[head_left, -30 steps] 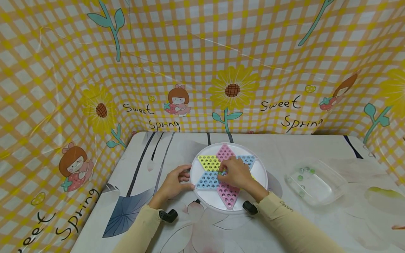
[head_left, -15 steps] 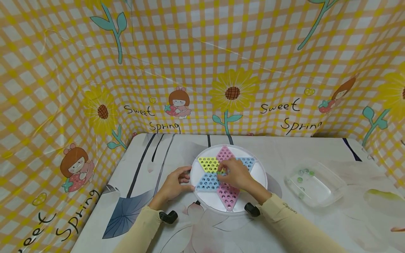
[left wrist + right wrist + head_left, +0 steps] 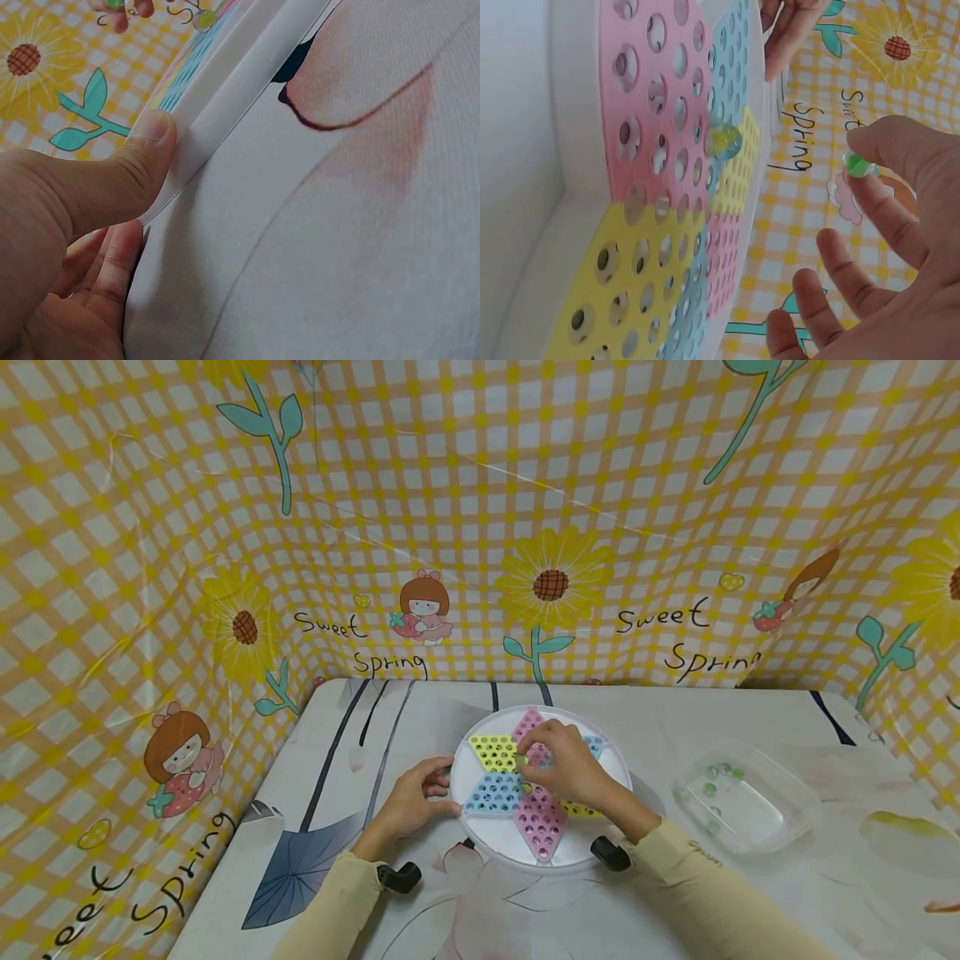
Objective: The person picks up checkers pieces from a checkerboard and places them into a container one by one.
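Note:
A round white Chinese checkers board (image 3: 483, 842) carries a star of pink, yellow and blue holed sections. My left hand (image 3: 412, 795) holds the board's left rim; in the left wrist view its thumb (image 3: 150, 150) presses on the rim, with the fingers lower at the side. Above the board's middle, my right hand (image 3: 566, 764) pinches a green marble (image 3: 859, 163) between thumb and forefinger, its other fingers spread. One yellow-and-blue marble (image 3: 724, 142) sits on the board near the centre. The right hand hides part of the far-right sections in the head view.
A clear plastic box (image 3: 776, 822) with several marbles (image 3: 709, 789) stands right of the board. The table (image 3: 360, 710) has a printed flower cover. A checked cloth (image 3: 465, 510) hangs behind and at both sides.
My right hand has risen slightly and drawn back to the right from the board's centre, uncovering a marble there. The left hand stays at the rim.

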